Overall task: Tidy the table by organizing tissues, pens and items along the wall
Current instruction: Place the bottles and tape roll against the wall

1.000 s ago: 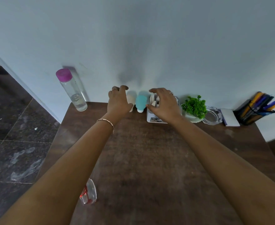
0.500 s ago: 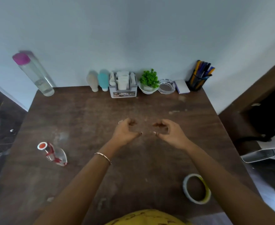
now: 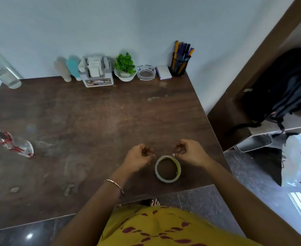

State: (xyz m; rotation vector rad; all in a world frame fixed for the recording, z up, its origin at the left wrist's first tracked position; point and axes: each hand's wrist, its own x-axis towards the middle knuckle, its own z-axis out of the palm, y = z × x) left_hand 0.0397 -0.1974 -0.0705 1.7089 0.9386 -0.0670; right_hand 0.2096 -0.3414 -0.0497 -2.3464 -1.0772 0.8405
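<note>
A roll of tape (image 3: pixel 167 168) lies flat near the table's front right edge. My left hand (image 3: pixel 138 157) hovers just left of it and my right hand (image 3: pixel 188 153) just right of it, both with fingers curled and holding nothing. Along the wall stand a beige bottle (image 3: pixel 62 70), a teal bottle (image 3: pixel 73 68), a tissue holder (image 3: pixel 96 72), a small green plant (image 3: pixel 125 66), a glass ashtray (image 3: pixel 145 72), a sticky note pad (image 3: pixel 163 72) and a black pen cup (image 3: pixel 180 62).
A small glass bottle with a red cap (image 3: pixel 11 143) lies on its side at the left of the brown table (image 3: pixel 93 125). A tall clear bottle (image 3: pixel 0 70) stands at the back left corner. A dark backpack (image 3: pixel 281 89) sits on a shelf right of the table.
My hands drew back from the items at the wall to the front of the table and now flank the tape roll. The view tilted down and right.
</note>
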